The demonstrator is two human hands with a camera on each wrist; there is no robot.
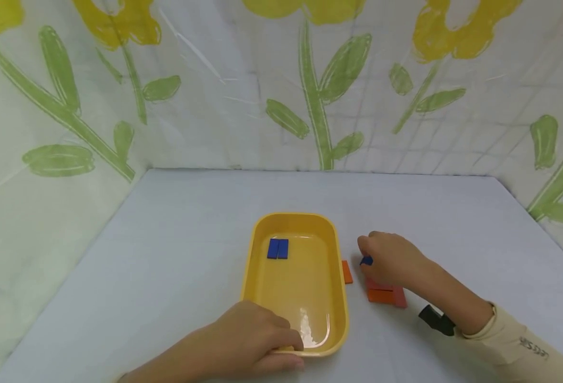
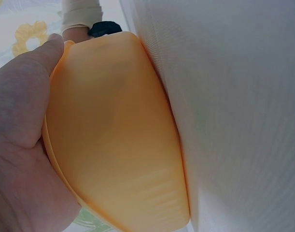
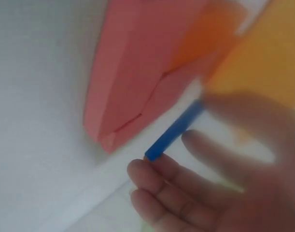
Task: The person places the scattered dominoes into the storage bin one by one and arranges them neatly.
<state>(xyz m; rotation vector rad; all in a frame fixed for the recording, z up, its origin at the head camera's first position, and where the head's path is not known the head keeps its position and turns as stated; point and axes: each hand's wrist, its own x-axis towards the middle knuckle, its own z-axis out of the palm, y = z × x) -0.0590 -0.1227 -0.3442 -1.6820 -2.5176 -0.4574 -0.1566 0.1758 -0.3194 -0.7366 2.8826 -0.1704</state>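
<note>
My left hand grips the near rim of a yellow plastic tray, fingers over the edge and thumb outside. The left wrist view shows that hand against the tray's outer wall. Two blue tiles lie side by side inside, toward the far left. To the right of the tray, my right hand pinches a thin blue tile between thumb and fingers. Below that hand sit red tiles and an orange tile, partly covered by it. Another orange tile lies against the tray's right side.
A pale table surface carries everything. Behind and beside it hangs a white sheet printted with yellow flowers and green leaves. A dark band is on the right wrist, by the cream sleeve.
</note>
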